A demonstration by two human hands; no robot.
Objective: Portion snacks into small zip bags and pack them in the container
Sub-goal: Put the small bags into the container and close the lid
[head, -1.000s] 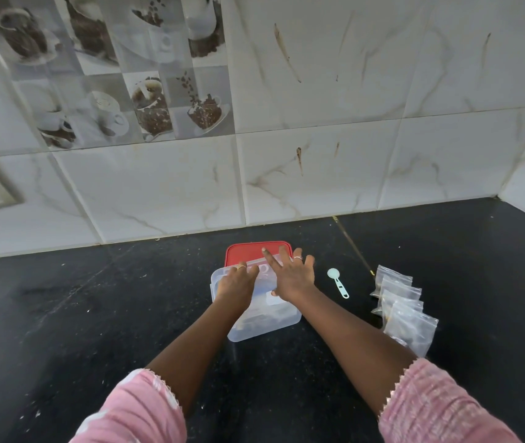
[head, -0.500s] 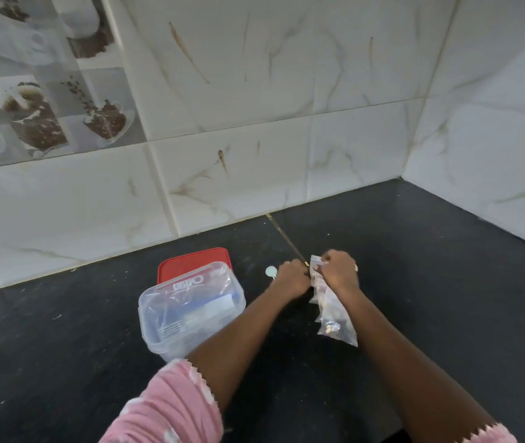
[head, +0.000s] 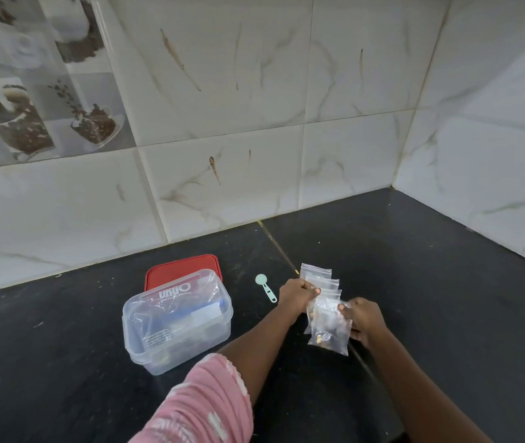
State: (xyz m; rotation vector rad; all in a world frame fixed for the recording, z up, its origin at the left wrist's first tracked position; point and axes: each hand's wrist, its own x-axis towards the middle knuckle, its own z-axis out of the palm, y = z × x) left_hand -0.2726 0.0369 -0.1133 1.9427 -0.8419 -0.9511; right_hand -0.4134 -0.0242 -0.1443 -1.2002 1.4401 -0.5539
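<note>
Gathering zip bags (head: 316, 272) right of the container (head: 146, 330)
Clutching them with left hand (head: 296, 295), pinching the front bag (head: 329, 330) with right hand (head: 366, 321) (slick plastic); could scatter them across the counter (head: 446, 298) if lifted loosely.

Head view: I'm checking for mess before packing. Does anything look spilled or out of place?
Nothing looks spilled: the zip bags lie in an overlapping row, held by the left hand and right hand. The only oddity is brown streaks on the wall tiles.
</note>
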